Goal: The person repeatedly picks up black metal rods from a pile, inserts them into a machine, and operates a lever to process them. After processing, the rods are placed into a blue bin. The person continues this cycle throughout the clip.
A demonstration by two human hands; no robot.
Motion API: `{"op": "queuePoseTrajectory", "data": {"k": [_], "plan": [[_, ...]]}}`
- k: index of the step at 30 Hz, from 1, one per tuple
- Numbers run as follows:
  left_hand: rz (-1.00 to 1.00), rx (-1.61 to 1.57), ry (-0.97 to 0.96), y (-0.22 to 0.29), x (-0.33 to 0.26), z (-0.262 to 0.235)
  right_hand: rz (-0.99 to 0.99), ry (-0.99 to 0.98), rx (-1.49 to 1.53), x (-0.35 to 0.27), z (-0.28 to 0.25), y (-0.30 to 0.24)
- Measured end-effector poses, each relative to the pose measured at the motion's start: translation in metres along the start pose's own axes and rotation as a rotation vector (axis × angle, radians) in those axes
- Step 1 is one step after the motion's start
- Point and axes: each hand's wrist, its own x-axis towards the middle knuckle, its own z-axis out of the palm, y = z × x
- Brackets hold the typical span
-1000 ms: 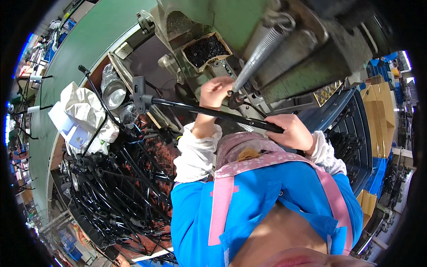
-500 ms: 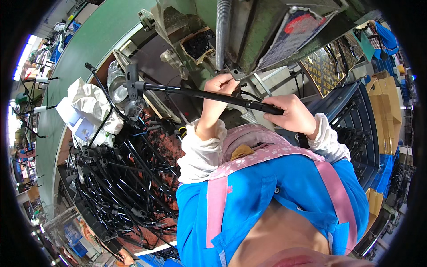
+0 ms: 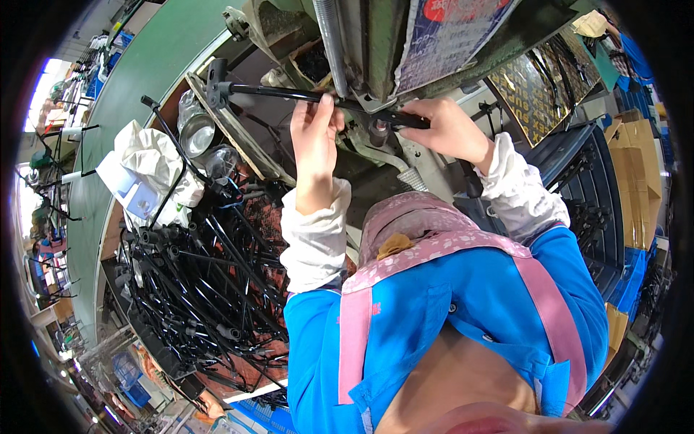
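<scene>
A black metal tube (image 3: 269, 92) with a T-shaped plastic end piece (image 3: 217, 82) lies across the space under the green machine's head (image 3: 376, 54). My left hand (image 3: 314, 134) is closed with its fingertips on the tube's middle. My right hand (image 3: 452, 129) pinches the tube's right end, thumb below and fingers on top. The tube's middle passes just beneath the machine's lower tip, where part of it is hidden. Whether the two touch I cannot tell.
Many black tubes with fittings (image 3: 210, 289) are heaped on a reddish surface at left. Nearby are a metal tin (image 3: 197, 136) and a white bag (image 3: 148, 163). A green table (image 3: 155, 72) extends at far left. At right stand a dark plastic crate (image 3: 589, 195) and a cardboard box (image 3: 636, 177).
Both hands have moved away from my body, carrying the tube up under the machine's head. My left hand has shifted left and now shows its fingers at the tube's near side.
</scene>
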Motion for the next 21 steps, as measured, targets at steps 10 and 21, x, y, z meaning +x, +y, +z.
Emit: {"op": "queuePoseTrajectory", "data": {"k": [10, 21], "plan": [[0.094, 0.118, 0.083, -0.001, 0.021, -0.002, 0.010, 0.022, -0.081, 0.014, 0.008, 0.007], [0.054, 0.140, 0.052, -0.027, 0.024, -0.021, 0.125, -0.051, -0.101, 0.012, 0.029, 0.021]]}}
